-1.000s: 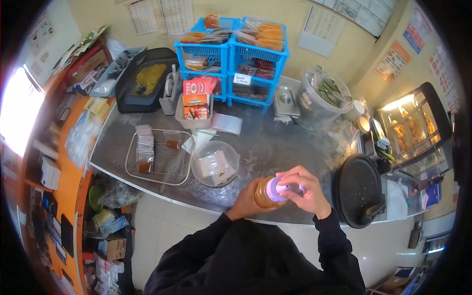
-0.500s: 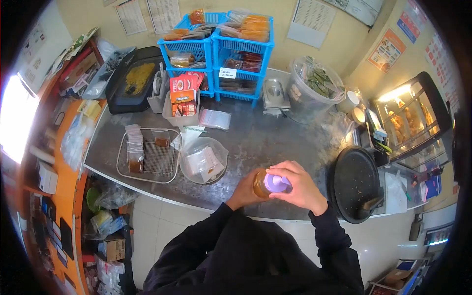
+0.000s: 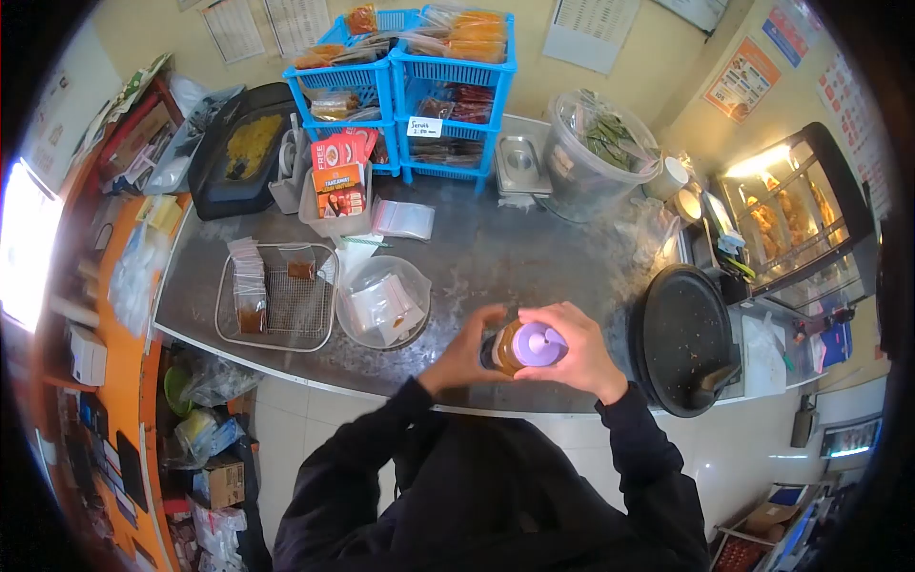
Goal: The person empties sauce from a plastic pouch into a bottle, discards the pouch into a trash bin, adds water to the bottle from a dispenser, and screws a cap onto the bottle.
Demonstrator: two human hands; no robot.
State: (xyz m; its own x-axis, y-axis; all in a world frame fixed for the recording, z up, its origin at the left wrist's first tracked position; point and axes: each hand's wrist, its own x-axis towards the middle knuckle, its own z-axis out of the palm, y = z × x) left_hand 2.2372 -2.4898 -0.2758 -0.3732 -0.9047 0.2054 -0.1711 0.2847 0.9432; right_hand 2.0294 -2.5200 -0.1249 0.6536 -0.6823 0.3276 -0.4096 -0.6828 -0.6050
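The right hand (image 3: 574,353) grips the bottle (image 3: 502,351) by its fitted lid (image 3: 538,344); the left hand (image 3: 463,351) curves alongside, grip unclear; the basket (image 3: 294,315) is part-filled.

At 10 to 11 o'clock, "FREE" stands on a red leaflet (image 3: 340,151) and "TAKEAWAY" on the orange leaflet (image 3: 340,194) before it. Near 12, a white tag (image 3: 424,127) bears handwriting beginning "Ser"; its second line is unclear.

Left fingers (image 3: 483,318) and right fingers (image 3: 562,318) curve inward.
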